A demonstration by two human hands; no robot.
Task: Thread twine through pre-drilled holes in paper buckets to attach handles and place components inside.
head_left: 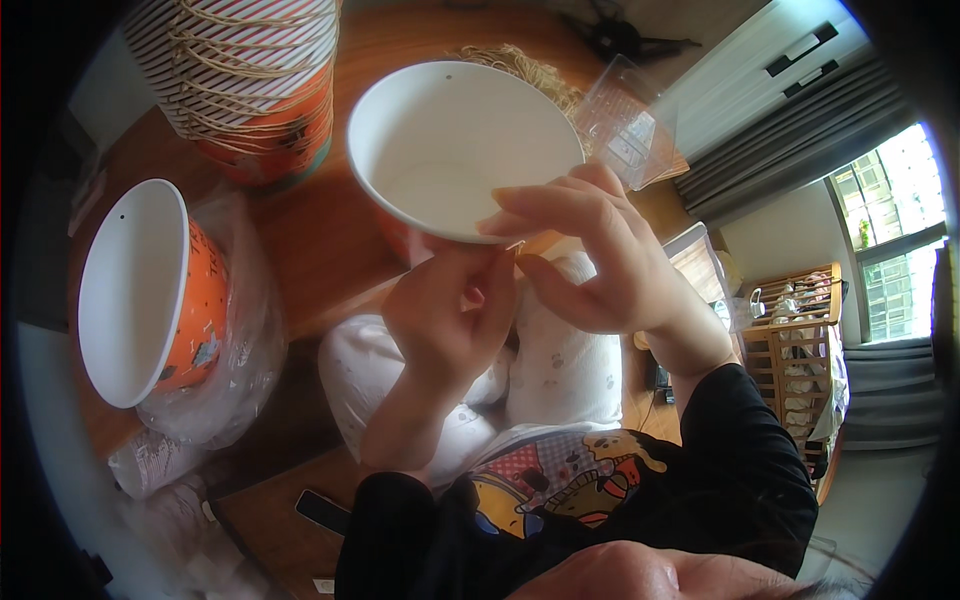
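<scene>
A paper bucket [455, 150] with a white inside and an orange outside stands on the table in front of me, its mouth tilted toward me. At its near rim my left hand [450, 310] is closed in a pinch; what lies between its fingertips is too small and hidden to make out. My right hand [610, 250] is close beside it, thumb near the left fingertips, fingers curved and apart over the bucket's rim. Behind the bucket lies a heap of tan twine [525, 70].
A tall stack of nested buckets [250, 90] with twine handles stands at the far left. Another orange bucket [135, 290] rests at the left on clear plastic wrapping [250, 340]. A clear plastic box [630, 125] sits at the far right. Below the table is a dark phone [322, 510].
</scene>
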